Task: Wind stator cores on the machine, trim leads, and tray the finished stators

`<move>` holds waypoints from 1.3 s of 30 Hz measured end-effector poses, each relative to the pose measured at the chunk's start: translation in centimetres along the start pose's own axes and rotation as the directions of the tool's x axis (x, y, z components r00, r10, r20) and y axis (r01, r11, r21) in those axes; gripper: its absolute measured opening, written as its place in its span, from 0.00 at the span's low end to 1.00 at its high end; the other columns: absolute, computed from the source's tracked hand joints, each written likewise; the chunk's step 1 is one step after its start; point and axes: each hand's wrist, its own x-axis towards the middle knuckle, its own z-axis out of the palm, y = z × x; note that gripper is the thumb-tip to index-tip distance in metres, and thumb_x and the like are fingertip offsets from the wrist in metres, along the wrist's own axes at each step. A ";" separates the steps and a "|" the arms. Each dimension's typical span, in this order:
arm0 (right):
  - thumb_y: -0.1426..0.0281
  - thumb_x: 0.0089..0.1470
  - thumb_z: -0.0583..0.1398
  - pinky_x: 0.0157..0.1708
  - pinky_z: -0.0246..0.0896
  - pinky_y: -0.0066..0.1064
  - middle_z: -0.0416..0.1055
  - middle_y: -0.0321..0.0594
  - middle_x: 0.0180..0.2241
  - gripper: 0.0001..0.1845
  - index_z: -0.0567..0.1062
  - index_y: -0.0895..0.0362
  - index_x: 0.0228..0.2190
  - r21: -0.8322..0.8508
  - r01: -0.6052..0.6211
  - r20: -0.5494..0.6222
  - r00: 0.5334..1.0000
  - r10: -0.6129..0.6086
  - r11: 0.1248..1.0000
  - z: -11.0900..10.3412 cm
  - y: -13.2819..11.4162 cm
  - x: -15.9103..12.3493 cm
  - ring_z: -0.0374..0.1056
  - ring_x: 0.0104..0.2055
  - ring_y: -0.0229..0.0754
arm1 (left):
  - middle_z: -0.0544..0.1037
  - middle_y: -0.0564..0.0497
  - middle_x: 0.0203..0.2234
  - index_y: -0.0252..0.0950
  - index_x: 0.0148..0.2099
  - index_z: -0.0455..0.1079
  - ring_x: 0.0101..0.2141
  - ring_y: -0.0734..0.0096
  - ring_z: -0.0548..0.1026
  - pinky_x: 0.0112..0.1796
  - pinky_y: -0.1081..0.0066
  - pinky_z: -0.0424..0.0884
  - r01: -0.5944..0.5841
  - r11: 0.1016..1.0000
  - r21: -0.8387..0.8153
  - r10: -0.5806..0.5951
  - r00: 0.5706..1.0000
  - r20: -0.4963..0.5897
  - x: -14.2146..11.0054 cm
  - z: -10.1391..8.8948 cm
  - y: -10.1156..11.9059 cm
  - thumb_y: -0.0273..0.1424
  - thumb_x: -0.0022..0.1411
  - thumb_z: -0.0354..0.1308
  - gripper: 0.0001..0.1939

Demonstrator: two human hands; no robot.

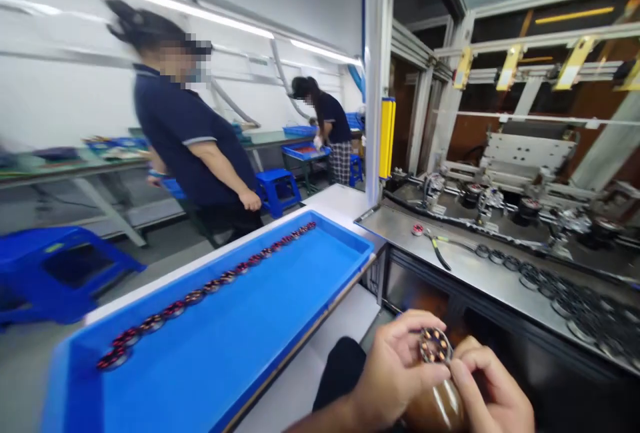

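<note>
My left hand (395,370) is closed around the rim of a small round motor stator (435,346) with copper windings, its face turned up toward me. Close against the stator's lower right edge, my right hand (487,380) has thumb and forefinger pinched together. What lies between those fingertips is too small to make out. Left of my hands is a long blue tray (240,346), with a row of wound stators (227,278) along its far side. On the metal machine table to the right lie many black rings (565,293).
Cutting pliers (440,252) and a single red-wound stator (417,229) lie on the metal table (400,220). Behind it stands a framed machine with fixtures (493,203). One person (195,120) stands beyond the tray, another (333,120) farther back. Blue stools (65,273) stand left.
</note>
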 end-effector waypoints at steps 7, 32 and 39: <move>0.64 0.58 0.63 0.35 0.60 0.33 0.63 0.37 0.32 0.10 0.67 0.54 0.34 0.145 0.027 0.136 0.990 -0.047 0.989 -0.1 -1.7 1.8 0.62 0.34 0.40 | 0.80 0.47 0.45 0.41 0.53 0.74 0.44 0.66 0.79 0.47 0.72 0.76 -0.521 0.698 0.491 0.483 0.849 0.214 0.1 -1.2 1.3 0.17 0.49 0.68 0.29; 0.64 0.60 0.62 0.32 0.58 0.28 0.64 0.34 0.28 0.13 0.69 0.56 0.27 0.409 -0.223 -0.005 0.969 0.247 0.885 0.6 -2.6 1.0 0.60 0.30 0.35 | 0.81 0.50 0.43 0.39 0.50 0.74 0.41 0.69 0.81 0.44 0.73 0.79 -0.583 0.589 0.560 0.542 0.799 0.262 -0.5 -0.1 1.3 0.18 0.50 0.67 0.24; 0.64 0.57 0.65 0.35 0.59 0.27 0.65 0.33 0.30 0.09 0.72 0.55 0.30 0.391 -0.168 -0.032 0.980 0.196 0.905 0.2 -2.6 0.5 0.61 0.33 0.36 | 0.82 0.51 0.42 0.41 0.49 0.75 0.42 0.70 0.82 0.42 0.78 0.79 -0.543 0.686 0.485 0.544 0.825 0.154 0.0 0.2 1.4 0.17 0.50 0.66 0.24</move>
